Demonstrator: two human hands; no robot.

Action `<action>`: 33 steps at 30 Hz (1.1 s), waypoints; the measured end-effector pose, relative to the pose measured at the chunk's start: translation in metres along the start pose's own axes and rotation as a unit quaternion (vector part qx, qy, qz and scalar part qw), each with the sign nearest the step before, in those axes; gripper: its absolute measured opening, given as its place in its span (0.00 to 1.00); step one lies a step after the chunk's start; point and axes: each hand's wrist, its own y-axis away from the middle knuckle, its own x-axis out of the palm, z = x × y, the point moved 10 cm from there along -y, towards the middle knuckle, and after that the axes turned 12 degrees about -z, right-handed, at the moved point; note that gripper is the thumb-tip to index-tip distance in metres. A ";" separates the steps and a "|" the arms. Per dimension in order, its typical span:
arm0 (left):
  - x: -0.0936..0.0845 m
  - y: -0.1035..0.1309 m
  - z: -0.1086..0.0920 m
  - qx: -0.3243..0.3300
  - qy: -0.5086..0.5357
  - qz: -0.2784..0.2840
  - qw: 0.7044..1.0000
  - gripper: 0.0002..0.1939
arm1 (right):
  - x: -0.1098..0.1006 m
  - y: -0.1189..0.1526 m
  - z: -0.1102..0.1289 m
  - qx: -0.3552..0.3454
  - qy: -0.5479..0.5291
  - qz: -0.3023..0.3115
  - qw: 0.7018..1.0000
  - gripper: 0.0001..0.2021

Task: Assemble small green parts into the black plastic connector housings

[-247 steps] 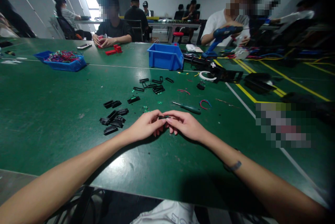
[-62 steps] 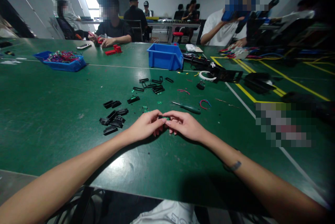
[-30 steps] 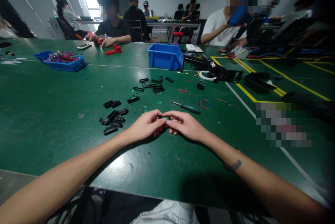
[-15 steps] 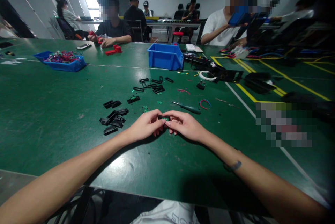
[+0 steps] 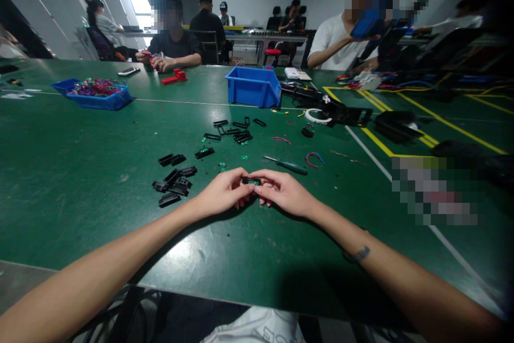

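Between my left hand (image 5: 225,191) and my right hand (image 5: 283,193) is a small black plastic housing (image 5: 251,180) with a green circuit board in it. Both hands are closed on it from either side, thumbs toward me and fingers curled behind and below. My fingers cover its ends. Left of my hands lies a pile of black housings (image 5: 176,185). Beyond them are several thin black frames (image 5: 241,134) and small green circuit boards (image 5: 244,157). A single housing with a green piece (image 5: 204,153) rests nearer the middle.
A dark-green-handled screwdriver (image 5: 291,166) and a red-and-blue wire loop (image 5: 314,159) lie beyond my right hand. Farther back stand a blue bin (image 5: 254,87) and a blue tray of wires (image 5: 99,98). Black equipment (image 5: 341,113) lies at right. Two people sit across the table.
Both hands stay in place around the housing, with only a slight shift of the thumbs and a bit more of its green board showing. The person across at left moves their hands slightly.
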 end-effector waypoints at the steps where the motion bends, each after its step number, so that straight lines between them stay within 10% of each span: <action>1: 0.000 0.000 0.000 0.000 0.000 0.000 1.000 0.15 | 0.000 0.000 0.000 0.001 0.000 0.000 1.000 0.19; 33: 0.003 -0.001 0.002 -0.033 0.073 0.047 0.996 0.16 | 0.000 0.002 0.001 -0.005 0.005 0.006 1.000 0.19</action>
